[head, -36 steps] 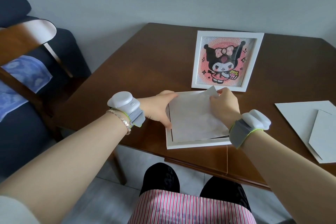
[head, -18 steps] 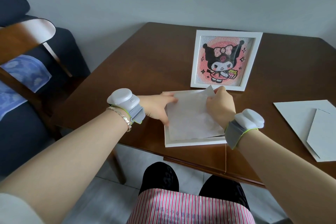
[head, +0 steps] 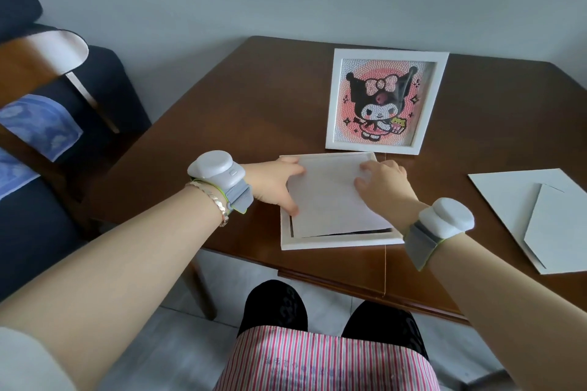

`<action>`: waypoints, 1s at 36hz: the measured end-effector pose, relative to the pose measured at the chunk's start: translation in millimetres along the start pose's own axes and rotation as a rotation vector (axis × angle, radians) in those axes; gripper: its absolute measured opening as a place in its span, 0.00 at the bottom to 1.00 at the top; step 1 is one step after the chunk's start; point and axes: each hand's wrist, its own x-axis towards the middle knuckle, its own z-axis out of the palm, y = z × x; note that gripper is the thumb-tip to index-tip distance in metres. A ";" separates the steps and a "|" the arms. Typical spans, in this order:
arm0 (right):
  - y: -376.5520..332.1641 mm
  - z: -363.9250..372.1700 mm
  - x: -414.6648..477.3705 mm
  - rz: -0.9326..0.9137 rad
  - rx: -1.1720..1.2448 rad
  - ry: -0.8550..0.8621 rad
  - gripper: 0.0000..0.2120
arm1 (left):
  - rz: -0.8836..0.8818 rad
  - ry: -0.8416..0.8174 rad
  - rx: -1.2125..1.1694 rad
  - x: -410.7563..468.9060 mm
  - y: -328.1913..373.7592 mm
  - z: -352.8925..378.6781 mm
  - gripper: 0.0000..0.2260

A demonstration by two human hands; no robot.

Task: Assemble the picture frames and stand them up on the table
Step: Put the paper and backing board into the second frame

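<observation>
Brown wooden surface (head: 254, 111) filling most of the view, seen from above by a seated person. Chair (head: 35, 60) with a wooden back and a blue patterned cloth (head: 38, 124) off to the left, beside a dark sofa. White backing board (head: 521, 203) lying flat at the right edge, with a pale stand flap (head: 562, 225) on top of it. Finished picture frame (head: 386, 101), white-bordered, standing upright toward the far side, showing a cartoon character in black and pink beads. Second white frame (head: 333, 243) lying flat near the front edge, just in front of the standing one, apart from it. Pale sheet (head: 330, 200) resting on this flat frame, slightly skewed, its near edge overlapping a dark gap inside the frame rim. Left hand (head: 273, 184) at the sheet's left edge, fingers (head: 292, 168) spread along the top left corner and thumb down at the frame's left side, pinching the sheet's edge. Right hand (head: 387, 187) pressed palm-down on the sheet's upper right part, fingers (head: 365, 168) curled onto the paper, not closed round it. White wrist devices on grey straps on both wrists, plus a thin bracelet (head: 219, 203) on the left. Pink striped skirt and dark knees below the front edge
</observation>
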 end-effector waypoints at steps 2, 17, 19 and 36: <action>3.3 -2.3 -1.6 0.004 -0.021 -0.001 0.21 | 0.009 -0.003 0.005 4.9 4.2 -0.6 0.35; 46.8 -11.5 -11.8 -0.107 -0.260 -0.055 0.37 | 0.116 -0.002 -0.083 39.4 44.5 7.5 0.37; 46.6 -13.0 -12.6 -0.099 -0.267 -0.061 0.37 | 0.131 -0.005 -0.094 39.2 45.8 6.6 0.35; 57.5 -32.4 -14.0 0.035 -0.105 0.193 0.33 | 0.131 -0.049 -0.049 44.4 50.9 11.1 0.44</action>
